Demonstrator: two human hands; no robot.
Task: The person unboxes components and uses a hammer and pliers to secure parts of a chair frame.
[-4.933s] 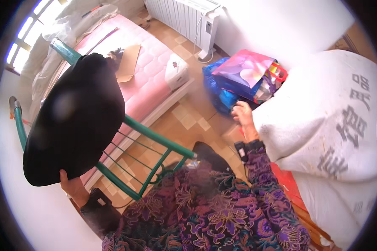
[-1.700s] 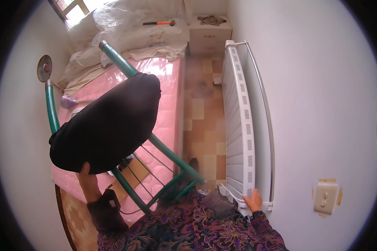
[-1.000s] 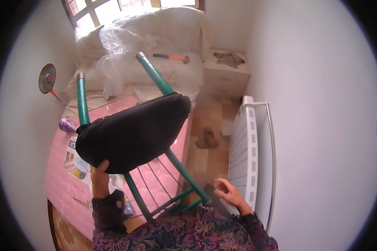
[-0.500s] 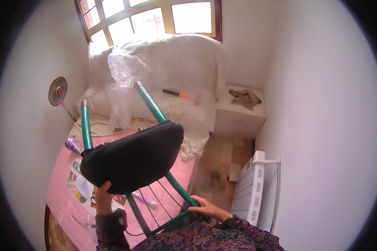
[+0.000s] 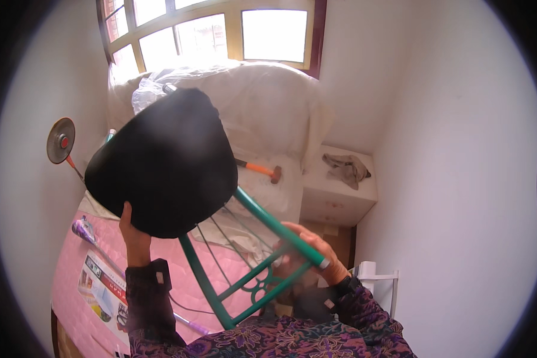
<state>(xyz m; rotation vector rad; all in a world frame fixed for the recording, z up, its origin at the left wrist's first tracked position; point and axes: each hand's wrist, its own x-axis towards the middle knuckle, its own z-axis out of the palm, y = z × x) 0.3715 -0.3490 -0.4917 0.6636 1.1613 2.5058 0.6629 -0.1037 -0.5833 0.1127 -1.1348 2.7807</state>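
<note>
I hold up a chair with a black padded seat and a green tubular metal frame in front of me, tilted so the seat's broad face shows. Thin rods and a small scroll pattern fill the near end of the frame. My left hand grips the seat's lower left edge, thumb on top and its other fingers mostly hidden. On the right, my right hand is wrapped round the green tube near its capped end. The far tube ends are mostly hidden behind the seat.
Beyond the chair, a sledgehammer lies on a plastic-covered surface below the window. A pink quilted bed carries a printed sheet. To the right stand a white cabinet with a cloth, and a white radiator.
The chair has been raised and tipped, so its seat now faces me more fully and hides more behind it. My right hand has moved up and right with the tube. The view has shifted slightly.
</note>
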